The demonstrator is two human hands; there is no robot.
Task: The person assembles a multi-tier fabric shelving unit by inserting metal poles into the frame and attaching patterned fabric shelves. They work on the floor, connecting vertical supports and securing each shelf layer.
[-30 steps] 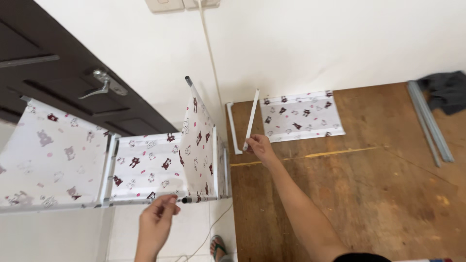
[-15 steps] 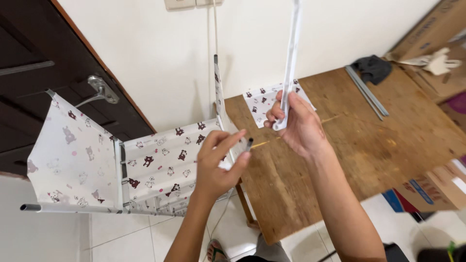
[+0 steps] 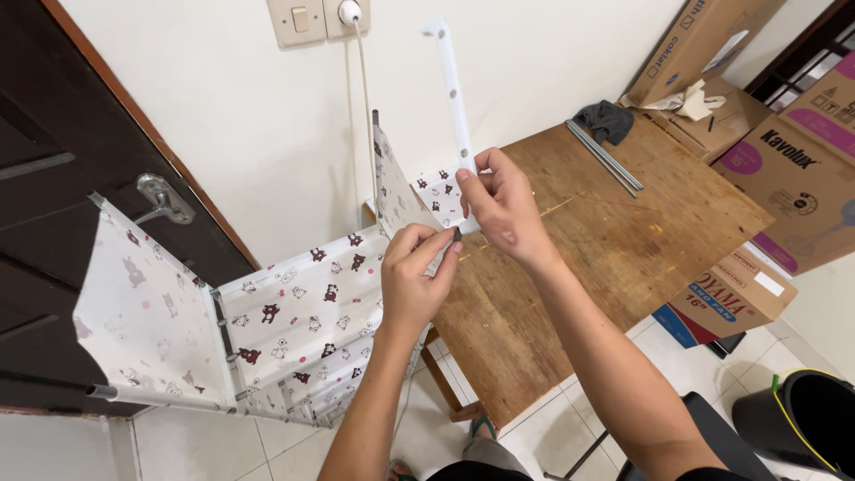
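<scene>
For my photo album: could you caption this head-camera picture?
Right hand holds a white holed bar upright; left hand pinches a small dark piece at its base, beside a patterned fabric rack.

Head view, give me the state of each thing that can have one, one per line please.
White perforated bar: upright, held at its lower end by the right hand.
Left hand: fingers pinched on a small dark piece at the bar's foot.
Printed fabric rack: partly unfolded, panels at angles.
Door: shut.
Wall socket: plug in.
Grey rods: lying flat on the wooden table.
Cardboard box: flaps open.
</scene>
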